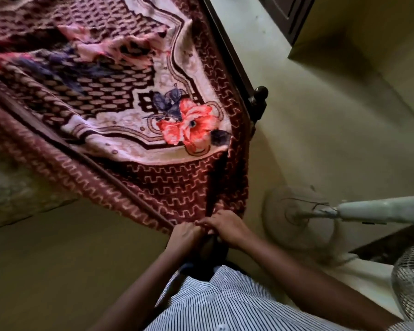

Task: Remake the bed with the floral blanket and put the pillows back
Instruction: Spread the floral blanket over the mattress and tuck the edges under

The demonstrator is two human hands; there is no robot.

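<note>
Both hands meet at the blanket's near corner: the left hand (185, 237) and the right hand (225, 226) each pinch the hem with curled fingers, side by side. The floral blanket (134, 111) spreads away from them over the bed, its edge hanging toward the floor (58, 271). A standing fan (320, 211) lies just beside the right arm.

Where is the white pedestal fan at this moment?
The white pedestal fan stands on the floor at the head view's right, beside the right hand and a corner of the maroon floral blanket.
</note>
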